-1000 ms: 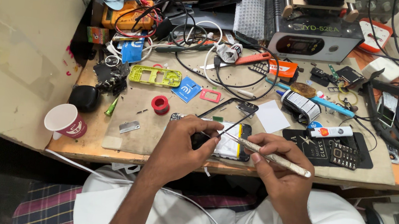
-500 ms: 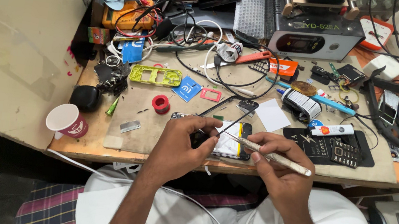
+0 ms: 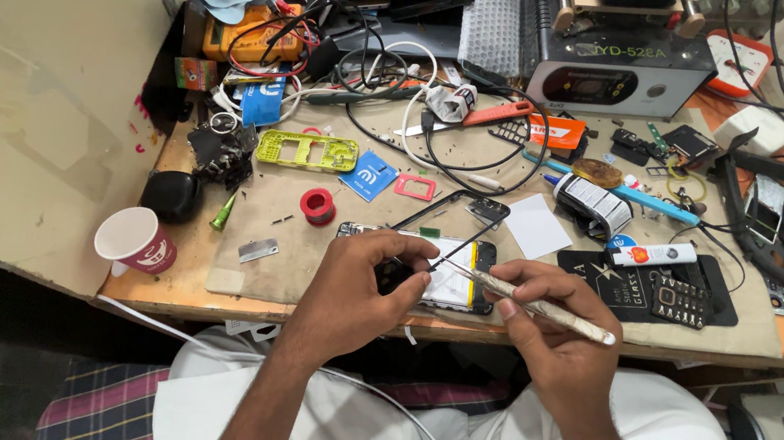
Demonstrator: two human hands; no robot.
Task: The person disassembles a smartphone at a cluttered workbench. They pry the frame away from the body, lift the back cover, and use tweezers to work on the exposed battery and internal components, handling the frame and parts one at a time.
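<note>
Both forearms reaching up from the bottom edge and converging toward the middle, bare to the elbow. Left hand (image 3: 354, 281) palm down, knuckles toward the camera, fingers curled inward with thumb and fingertips bunched in a light pinch at the right side. Left wrist nearly straight, in line with the forearm. Right hand (image 3: 555, 322) just beside it, well short of touching, rotated slightly inward, thumb and forefinger closed in a pen-like pinch, remaining fingers folded under. Right wrist bent a little, forearm angling down and to the right across white clothing.
</note>
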